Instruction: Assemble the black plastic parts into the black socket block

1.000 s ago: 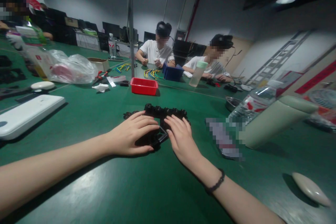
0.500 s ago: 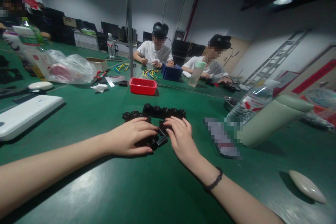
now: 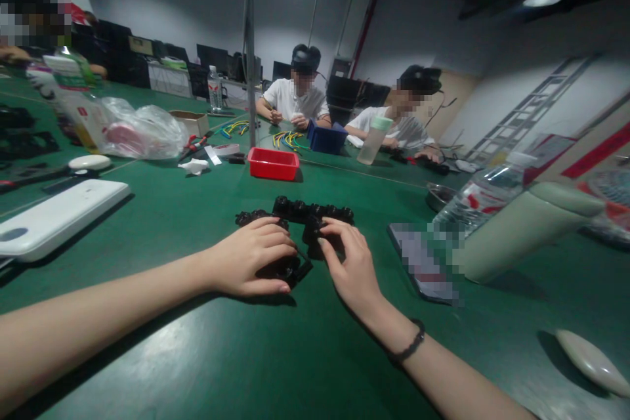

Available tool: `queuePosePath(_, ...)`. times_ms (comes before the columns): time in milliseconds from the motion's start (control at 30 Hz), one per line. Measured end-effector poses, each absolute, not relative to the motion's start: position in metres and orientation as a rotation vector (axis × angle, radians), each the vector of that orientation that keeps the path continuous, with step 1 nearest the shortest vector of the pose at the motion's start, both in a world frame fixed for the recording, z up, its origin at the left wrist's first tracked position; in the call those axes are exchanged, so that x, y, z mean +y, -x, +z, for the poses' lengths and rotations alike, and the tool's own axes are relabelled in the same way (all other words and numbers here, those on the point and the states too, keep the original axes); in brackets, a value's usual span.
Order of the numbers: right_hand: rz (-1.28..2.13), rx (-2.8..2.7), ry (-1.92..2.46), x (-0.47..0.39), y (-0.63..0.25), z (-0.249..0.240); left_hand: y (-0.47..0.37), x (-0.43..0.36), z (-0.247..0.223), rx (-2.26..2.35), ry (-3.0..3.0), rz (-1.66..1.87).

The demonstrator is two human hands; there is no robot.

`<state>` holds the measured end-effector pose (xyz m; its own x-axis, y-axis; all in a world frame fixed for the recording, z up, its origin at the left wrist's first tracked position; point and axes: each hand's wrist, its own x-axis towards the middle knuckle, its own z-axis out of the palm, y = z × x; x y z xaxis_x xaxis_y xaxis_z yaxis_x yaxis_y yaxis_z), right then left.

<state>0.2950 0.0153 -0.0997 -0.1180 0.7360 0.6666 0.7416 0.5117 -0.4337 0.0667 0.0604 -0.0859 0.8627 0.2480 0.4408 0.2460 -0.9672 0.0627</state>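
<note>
My left hand (image 3: 256,256) lies over a cluster of black parts (image 3: 283,269), its fingers curled round them and its thumb in front. My right hand (image 3: 348,252) has its fingertips and thumb on a dark block-like part (image 3: 315,236) just to the right of that cluster. Behind both hands stands a row of black knobbed parts (image 3: 312,210). More small black pieces (image 3: 253,216) show beyond my left fingers. The palms hide much of what lies under them, so the exact kind of these parts cannot be told.
A red tray (image 3: 273,165) stands behind the parts. To the right are a phone (image 3: 423,266), a green tumbler (image 3: 522,230), a water bottle (image 3: 485,193) and a pale oval object (image 3: 590,361). A white device (image 3: 69,216) lies left. Two co-workers sit across the table.
My right hand has drawn slightly away from my left, its fingers more arched, and the dark part under it shows more. My left hand stays on its cluster. The view has shifted a little.
</note>
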Motion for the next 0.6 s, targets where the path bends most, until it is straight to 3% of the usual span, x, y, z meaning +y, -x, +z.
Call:
queuePosePath(333, 0.003, -1.974, 0.769, 0.003, -0.288, -0.092, -0.065, 0.063, -0.096, 0.618, -2.993, 1.104)
queuePosePath(600, 0.025, -2.011, 0.740, 0.000, -0.287, -0.091, -0.062, 0.063, -0.095, 0.483, -2.922, 1.072)
